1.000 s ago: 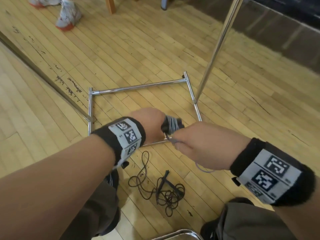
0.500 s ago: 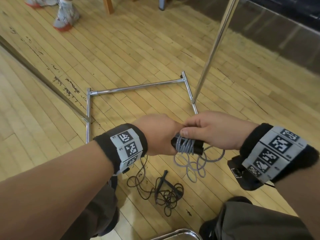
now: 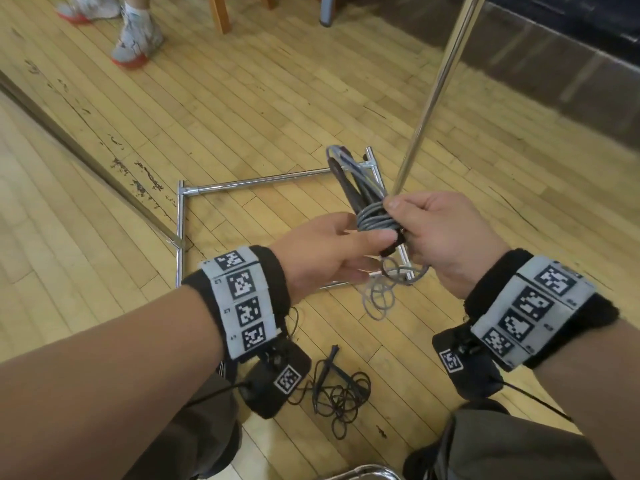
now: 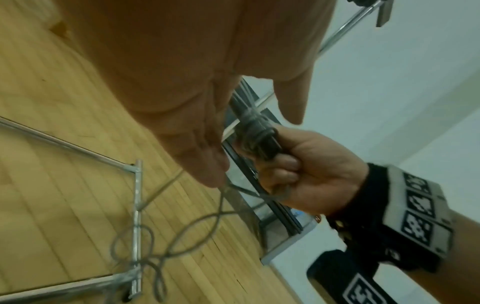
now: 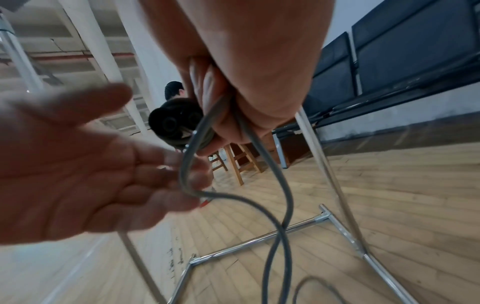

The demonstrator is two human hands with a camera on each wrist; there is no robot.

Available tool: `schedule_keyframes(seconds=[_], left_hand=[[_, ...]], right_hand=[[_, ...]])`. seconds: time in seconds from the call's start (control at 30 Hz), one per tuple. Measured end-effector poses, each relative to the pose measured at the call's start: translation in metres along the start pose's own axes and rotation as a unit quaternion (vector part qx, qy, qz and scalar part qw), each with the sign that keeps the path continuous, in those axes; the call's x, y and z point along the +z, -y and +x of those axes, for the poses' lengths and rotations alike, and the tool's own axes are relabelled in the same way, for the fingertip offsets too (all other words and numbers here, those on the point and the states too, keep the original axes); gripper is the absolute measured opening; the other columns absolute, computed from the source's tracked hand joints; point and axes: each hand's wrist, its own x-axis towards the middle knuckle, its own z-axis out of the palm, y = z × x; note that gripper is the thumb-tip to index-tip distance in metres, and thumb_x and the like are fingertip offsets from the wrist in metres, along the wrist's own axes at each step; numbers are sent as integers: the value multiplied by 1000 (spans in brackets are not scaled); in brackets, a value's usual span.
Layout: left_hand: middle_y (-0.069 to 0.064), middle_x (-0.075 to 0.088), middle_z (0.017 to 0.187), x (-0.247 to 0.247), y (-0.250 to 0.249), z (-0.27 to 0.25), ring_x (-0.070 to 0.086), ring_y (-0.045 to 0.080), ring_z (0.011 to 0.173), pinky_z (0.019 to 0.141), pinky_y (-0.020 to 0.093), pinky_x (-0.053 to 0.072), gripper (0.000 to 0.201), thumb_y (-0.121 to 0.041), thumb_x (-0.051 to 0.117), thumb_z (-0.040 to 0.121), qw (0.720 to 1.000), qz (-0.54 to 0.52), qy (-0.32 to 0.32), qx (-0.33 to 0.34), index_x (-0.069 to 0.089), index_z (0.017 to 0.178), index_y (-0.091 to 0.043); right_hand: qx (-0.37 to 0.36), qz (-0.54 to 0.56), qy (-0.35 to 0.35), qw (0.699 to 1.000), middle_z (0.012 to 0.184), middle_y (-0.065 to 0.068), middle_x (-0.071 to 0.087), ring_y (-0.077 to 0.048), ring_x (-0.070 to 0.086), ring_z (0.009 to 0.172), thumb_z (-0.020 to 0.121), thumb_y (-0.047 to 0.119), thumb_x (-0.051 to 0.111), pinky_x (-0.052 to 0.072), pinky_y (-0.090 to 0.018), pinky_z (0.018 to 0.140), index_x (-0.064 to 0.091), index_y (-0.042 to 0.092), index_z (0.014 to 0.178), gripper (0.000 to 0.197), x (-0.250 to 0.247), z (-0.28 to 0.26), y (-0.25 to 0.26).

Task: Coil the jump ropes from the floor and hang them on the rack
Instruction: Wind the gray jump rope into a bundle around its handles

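Observation:
My right hand (image 3: 437,231) grips a grey jump rope (image 3: 371,220) whose cord is wound round its two black handles (image 3: 349,188); the handles point up and away. Its loose tail (image 3: 381,296) dangles in loops below. My left hand (image 3: 329,251) lies open beside the bundle, fingers straight. In the right wrist view the grey cord (image 5: 192,185) bends against the left fingertips (image 5: 179,179), under the handle ends (image 5: 171,123). The left wrist view shows the right hand (image 4: 301,164) curled round the wrapped handles (image 4: 257,131). A black jump rope (image 3: 343,393) lies tangled on the floor.
The chrome rack base (image 3: 259,180) sits on the wooden floor just beyond my hands, and its upright pole (image 3: 433,98) rises right behind the bundle. Another person's shoes (image 3: 135,43) and wooden chair legs (image 3: 220,12) are at the far edge. A chrome tube (image 3: 360,474) is near my knees.
The wrapped bundle has swung from lying level to pointing up, and both hands have risen. My left hand has let go of the handles and opened; the right now holds them alone.

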Motion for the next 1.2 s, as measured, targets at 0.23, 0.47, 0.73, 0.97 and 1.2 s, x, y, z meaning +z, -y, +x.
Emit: schedule_keyframes(seconds=[0.23, 0.47, 0.73, 0.97, 1.2], left_hand=[[19, 72, 103, -4, -6, -5, 76, 32, 94, 77, 33, 65, 42, -12, 71, 97, 993, -108, 16, 51, 59, 135, 1], [18, 68, 80, -8, -13, -9, 70, 32, 68, 51, 32, 57, 33, -10, 66, 90, 986, -162, -5, 38, 58, 119, 4], [10, 63, 72, -7, -15, -4, 49, 17, 42, 35, 20, 34, 29, -38, 71, 99, 994, -77, -26, 67, 70, 80, -16], [11, 63, 69, -23, -28, -8, 46, 16, 37, 34, 20, 33, 19, -25, 73, 97, 992, -21, 15, 126, 64, 95, -8], [1, 72, 81, 12, -11, -19, 57, 2, 41, 40, 17, 46, 42, -36, 84, 86, 845, 482, 231, -19, 54, 113, -23]], right_hand=[[-43, -8, 46, 998, 49, 13, 50, -4, 46, 40, 105, 22, 55, 36, -18, 41, 78, 19, 96, 25, 6, -12, 4], [-109, -201, 47, 972, 61, -3, 60, -18, 52, 57, 103, 32, 56, 42, -36, 56, 78, 27, 92, 25, -4, -17, 18], [-151, -355, 92, 918, 70, 10, 65, -6, 59, 68, 100, 37, 49, 42, -22, 56, 59, 40, 82, 21, -3, -28, 24], [5, -114, 230, 967, 62, -3, 55, -17, 44, 48, 101, 28, 58, 39, -25, 44, 71, 12, 94, 21, -28, -15, 5], [46, -405, 334, 850, 80, 1, 74, -19, 70, 76, 88, 40, 75, 60, -43, 77, 75, 25, 84, 16, -10, -13, -2]])
